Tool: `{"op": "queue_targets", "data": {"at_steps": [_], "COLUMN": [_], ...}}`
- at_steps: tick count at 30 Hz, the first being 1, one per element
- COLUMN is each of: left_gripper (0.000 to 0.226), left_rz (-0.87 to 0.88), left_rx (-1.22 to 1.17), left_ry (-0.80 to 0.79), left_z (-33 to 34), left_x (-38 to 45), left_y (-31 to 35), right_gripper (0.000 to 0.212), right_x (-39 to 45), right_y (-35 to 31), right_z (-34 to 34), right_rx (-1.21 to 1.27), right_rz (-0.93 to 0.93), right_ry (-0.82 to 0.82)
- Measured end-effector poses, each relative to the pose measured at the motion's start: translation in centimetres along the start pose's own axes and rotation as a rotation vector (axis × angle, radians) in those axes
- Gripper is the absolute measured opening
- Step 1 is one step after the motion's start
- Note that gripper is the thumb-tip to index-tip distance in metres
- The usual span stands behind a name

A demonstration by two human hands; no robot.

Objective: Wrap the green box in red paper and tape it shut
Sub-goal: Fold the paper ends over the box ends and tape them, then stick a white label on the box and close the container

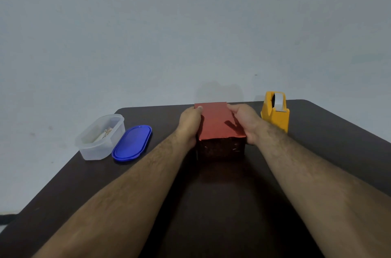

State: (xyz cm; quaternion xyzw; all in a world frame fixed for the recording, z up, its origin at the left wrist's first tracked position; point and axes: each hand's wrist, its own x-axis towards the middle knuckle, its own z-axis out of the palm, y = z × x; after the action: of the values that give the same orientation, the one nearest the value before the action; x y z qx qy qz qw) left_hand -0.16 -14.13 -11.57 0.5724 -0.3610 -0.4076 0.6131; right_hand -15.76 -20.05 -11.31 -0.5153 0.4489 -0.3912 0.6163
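pale bare wall rises behind the dark desk [211, 194]. near the far edge sits the box [220, 128], fully covered in red paper [215, 118], no green showing. the left hand [190, 123] and right hand [245, 121] grip its two sides, thumbs on top. the near end looks dark and creased; whether it is taped i cannot tell, and if not, letting go could let folds spring open. a yellow tape dispenser [275, 113] stands toward the far right corner. near the left edge, a clear tub [100, 137] holds something small, its blue lid [132, 143] just beside.
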Motion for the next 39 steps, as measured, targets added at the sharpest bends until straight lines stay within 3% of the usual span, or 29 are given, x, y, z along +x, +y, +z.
{"op": "queue_targets", "data": {"at_steps": [4,9,17,20,23,27,32,34,37,39], "left_gripper": [0.029,0.032,0.031,0.025,0.045,0.034,0.030,0.032,0.056,0.091], "left_rz": [-0.061,-0.063,-0.031,0.080,0.165,0.359,0.571,0.595,0.573,0.509], "left_rx": [-0.147,-0.142,-0.072,0.050,0.135,0.226,0.535,0.640,0.682,0.641], "left_ry": [-0.017,-0.022,0.007,0.024,0.029,0.049,0.215,0.356,0.533,0.502], "left_z": [0.0,0.0,-0.7,-1.9,-4.3,-9.0,-16.5,-19.8,-23.8,-25.3], "left_x": [-0.6,-0.7,-0.7,-0.8,-1.1,-2.5,-4.7,-5.5,-6.0,-6.1], "left_y": [-0.3,-0.2,1.1,1.5,2.0,2.8,3.4,3.2,2.0,1.0], "right_gripper": [0.041,0.038,0.031,0.032,0.033,0.032,0.031,0.030,0.029,0.030], "right_x": [-0.3,-0.1,-0.3,-2.0,-3.1,-3.8,-4.3,-4.1,-4.0,-4.0], "right_y": [1.9,2.1,-1.5,-3.5,-5.0,-5.9,-4.8,-3.8,-2.3,-1.7], "right_z": [-0.4,-0.8,-0.4,0.6,2.2,6.6,14.3,17.8,22.4,24.9], "right_rx": [0.049,-0.033,-0.540,-0.608,-0.715,-0.762,-0.856,-0.900,-0.940,-0.982], "right_rz": [-0.026,-0.022,-0.253,-0.330,-0.437,-0.526,-0.593,-0.625,-0.678,-0.694], "right_ry": [0.022,0.031,0.141,0.150,0.156,0.110,-0.003,-0.059,-0.131,-0.182]}}
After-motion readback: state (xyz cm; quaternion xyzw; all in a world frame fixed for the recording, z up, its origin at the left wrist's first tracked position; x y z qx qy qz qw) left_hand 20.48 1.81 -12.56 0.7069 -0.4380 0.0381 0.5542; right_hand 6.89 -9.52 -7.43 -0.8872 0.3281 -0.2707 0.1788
